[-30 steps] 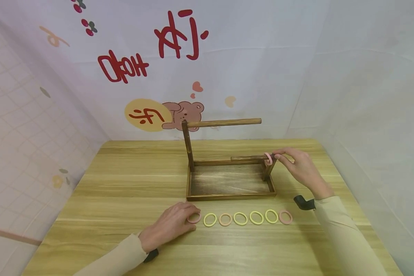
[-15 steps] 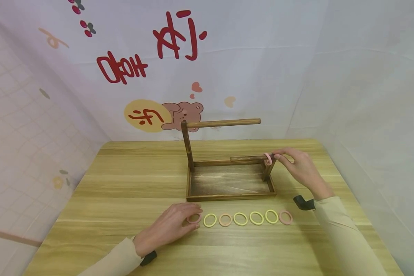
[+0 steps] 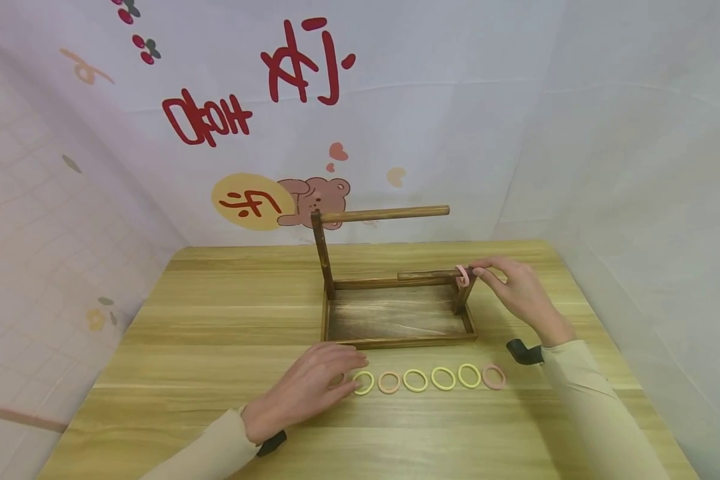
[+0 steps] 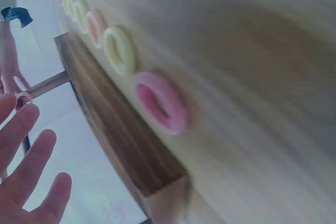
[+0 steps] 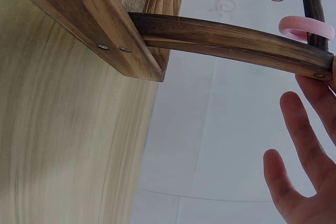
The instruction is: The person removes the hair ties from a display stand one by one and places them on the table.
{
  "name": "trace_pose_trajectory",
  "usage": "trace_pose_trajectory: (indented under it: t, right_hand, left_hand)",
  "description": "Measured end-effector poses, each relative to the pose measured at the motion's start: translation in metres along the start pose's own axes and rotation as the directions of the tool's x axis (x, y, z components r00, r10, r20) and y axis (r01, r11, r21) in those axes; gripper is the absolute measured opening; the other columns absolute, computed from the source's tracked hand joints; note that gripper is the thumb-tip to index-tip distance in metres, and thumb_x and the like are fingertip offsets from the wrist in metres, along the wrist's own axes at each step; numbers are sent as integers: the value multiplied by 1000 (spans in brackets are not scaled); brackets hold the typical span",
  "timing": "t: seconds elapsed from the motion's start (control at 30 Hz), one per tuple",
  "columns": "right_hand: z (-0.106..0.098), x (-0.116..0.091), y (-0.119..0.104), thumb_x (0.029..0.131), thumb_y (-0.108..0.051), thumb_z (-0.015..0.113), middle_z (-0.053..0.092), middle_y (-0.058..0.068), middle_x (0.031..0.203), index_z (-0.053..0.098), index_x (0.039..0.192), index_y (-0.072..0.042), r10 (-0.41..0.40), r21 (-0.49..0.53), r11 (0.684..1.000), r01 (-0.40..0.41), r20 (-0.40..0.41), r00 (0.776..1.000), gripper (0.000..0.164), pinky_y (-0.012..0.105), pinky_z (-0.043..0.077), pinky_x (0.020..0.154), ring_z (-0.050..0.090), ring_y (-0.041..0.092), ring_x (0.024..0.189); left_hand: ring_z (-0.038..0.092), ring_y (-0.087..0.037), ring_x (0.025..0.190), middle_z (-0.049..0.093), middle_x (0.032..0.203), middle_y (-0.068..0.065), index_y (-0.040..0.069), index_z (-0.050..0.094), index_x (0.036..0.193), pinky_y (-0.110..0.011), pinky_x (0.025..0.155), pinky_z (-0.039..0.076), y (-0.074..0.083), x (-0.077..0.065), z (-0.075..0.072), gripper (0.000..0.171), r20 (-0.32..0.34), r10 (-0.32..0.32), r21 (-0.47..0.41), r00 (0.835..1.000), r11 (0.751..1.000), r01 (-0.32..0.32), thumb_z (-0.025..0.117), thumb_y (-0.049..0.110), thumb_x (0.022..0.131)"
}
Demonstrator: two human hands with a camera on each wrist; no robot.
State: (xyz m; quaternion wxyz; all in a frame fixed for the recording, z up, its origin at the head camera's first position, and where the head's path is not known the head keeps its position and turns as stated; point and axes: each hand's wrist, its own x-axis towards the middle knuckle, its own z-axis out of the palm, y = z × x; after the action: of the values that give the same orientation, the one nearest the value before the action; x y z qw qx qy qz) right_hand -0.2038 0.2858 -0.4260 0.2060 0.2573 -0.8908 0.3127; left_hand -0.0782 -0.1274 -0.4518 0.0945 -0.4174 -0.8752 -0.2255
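Observation:
My left hand (image 3: 309, 383) hovers over the left end of a row of hair ties, fingers spread in the left wrist view and holding nothing. Beneath it on the table lie a pink hair tie (image 4: 178, 120), mostly hidden in the head view, and a yellow hair tie (image 4: 129, 52), which the fingertips overlap in the head view. My right hand (image 3: 519, 293) pinches the outer end of the short post on a dark wooden rack (image 3: 396, 344), its other fingers extended. Just beside those fingertips, another pink hair tie (image 5: 307, 24) hangs around the rack's lower bar (image 3: 426, 274).
The row continues rightward with a peach hair tie (image 3: 389, 393), several yellow ones and a pink one (image 3: 495, 389) at the end. Behind the lower bar, the rack's upper bar (image 3: 390, 214) juts right from a tall post. White printed cloth walls (image 3: 456, 133) enclose the table.
The left hand has moved right, from the leftmost pink hair tie toward the yellow one, and its fingers have opened wider. The right hand keeps its place on the rack.

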Motion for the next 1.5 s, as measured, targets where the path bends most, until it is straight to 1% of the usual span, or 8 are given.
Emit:
trace_pose_trajectory:
  t: [0.27,0.47,0.67,0.77,0.9,1.1,1.23,1.5]
  right_hand:
    - [1,0,0,98,-6,70,78,11,108,76,111,-7,12,8,1000,-12,8,1000,14,58,54,91,73,37,101]
    - [0,-1,-1,98,-4,69,77,12,109,76,112,-6,3,13,1000,-3,6,1000,15,58,54,92,72,38,103]
    - [0,-1,-1,98,-3,69,77,12,109,76,112,-6,4,17,1000,-4,2,1000,15,59,53,92,72,38,104]
    - [0,-2,0,98,-3,69,77,12,110,76,112,-7,7,19,1000,-7,2,1000,15,59,53,92,72,38,104]
    - [1,-1,2,98,-4,70,78,10,110,76,112,-8,5,13,1000,-5,-4,1000,16,57,54,92,73,36,102]
    - [2,-1,3,97,-4,71,78,9,109,77,112,-9,-4,10,1000,4,-13,1000,17,56,54,90,73,35,101]
    - [2,-1,3,96,-3,72,78,9,108,77,111,-8,-16,7,1000,17,-20,1000,16,56,54,90,73,35,100]
    - [3,-1,1,97,-3,71,78,9,109,76,111,-7,-10,10,1000,10,-20,1000,15,54,54,91,73,33,102]
  left_hand:
    - [65,-18,122,72,129,0,12,74,124,-50,110,46,8,27,-4,31,-92,51,-9,994,999,-53,73,30,98]
    - [66,-17,121,74,124,0,12,75,121,-49,114,43,14,50,-10,28,-211,89,-21,974,995,-95,70,31,101]
    - [66,-19,122,74,125,-2,11,74,124,-48,117,40,18,67,-8,34,-268,123,7,956,992,-125,62,37,105]
    - [67,-20,121,74,124,-2,11,74,124,-49,116,42,19,76,-3,34,-299,172,60,939,985,-161,61,37,106]
    - [66,-22,121,74,123,-4,10,74,124,-50,114,43,21,87,4,31,-359,235,132,903,971,-200,68,31,102]
    - [62,-24,128,71,132,-5,10,74,125,-53,116,41,23,108,14,41,-421,268,204,867,959,-197,82,28,89]
    - [58,-26,133,67,138,-5,10,73,125,-53,118,38,24,120,20,44,-428,276,261,861,950,-174,83,32,89]
    - [56,-27,135,63,144,-5,13,71,129,-57,121,31,26,142,28,50,-414,265,345,871,931,-119,81,41,89]
